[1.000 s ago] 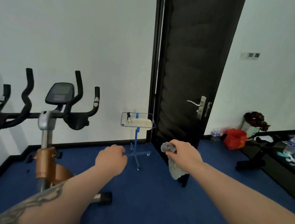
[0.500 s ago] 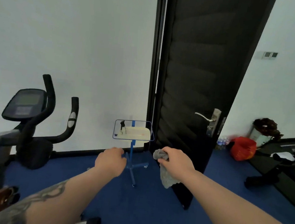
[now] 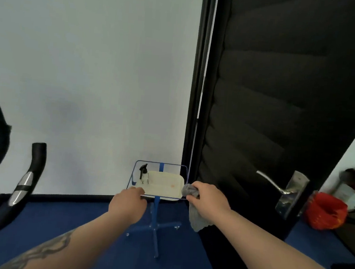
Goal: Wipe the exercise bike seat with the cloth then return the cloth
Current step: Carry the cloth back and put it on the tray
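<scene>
My right hand (image 3: 208, 198) grips a grey cloth (image 3: 195, 216) that hangs down beside the right edge of a blue wire stand (image 3: 155, 214). The stand carries a cream tray (image 3: 168, 185) with a small spray bottle (image 3: 144, 175) on its left. My left hand (image 3: 128, 204) is loosely curled, holding nothing, at the stand's front left edge. Only the handlebars of the exercise bike (image 3: 20, 185) show at the left edge; its seat is out of view.
A black padded door (image 3: 270, 121) with a metal handle (image 3: 275, 185) stands open right of the stand. A red bag (image 3: 324, 211) lies on the blue carpet at the right. A white wall is behind the stand.
The view has swung right and closer to the stand; the bike has slid toward the left edge. Both hands now reach the stand's front, the cloth still in my right hand.
</scene>
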### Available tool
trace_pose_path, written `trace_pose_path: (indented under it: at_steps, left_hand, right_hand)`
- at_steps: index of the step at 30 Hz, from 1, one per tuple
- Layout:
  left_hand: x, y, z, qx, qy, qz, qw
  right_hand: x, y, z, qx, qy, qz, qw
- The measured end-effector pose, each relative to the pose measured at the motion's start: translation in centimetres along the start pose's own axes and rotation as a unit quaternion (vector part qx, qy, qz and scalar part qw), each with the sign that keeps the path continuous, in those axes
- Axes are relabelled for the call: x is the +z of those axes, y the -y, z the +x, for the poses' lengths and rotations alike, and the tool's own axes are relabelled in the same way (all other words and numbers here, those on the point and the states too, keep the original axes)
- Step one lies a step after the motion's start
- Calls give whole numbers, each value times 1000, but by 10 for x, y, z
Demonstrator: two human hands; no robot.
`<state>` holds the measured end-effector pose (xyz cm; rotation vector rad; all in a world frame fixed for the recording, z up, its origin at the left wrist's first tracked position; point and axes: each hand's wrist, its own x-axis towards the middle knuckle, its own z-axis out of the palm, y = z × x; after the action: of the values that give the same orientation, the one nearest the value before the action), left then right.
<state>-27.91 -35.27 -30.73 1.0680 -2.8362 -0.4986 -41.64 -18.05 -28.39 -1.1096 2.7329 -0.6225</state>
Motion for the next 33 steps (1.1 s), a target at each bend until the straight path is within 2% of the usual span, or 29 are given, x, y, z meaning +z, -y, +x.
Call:
trace_pose_path:
  at_steps: [9,15,25,33]
  left_hand:
    - [35,0,104,-63,25,-41,997]
    - [58,13,200,-63,50,-49,996]
    - [120,65,355,-69,163,-47,983]
    - [190,100,415,-86,224,-64,969]
  right_hand:
    - [35,-36,110,-1,61,12,998]
    - [76,-44,199,24,81,29,996]
    - [175,-60,355,101,157,26,982]
    - [277,-96,441,123,193,5,973]
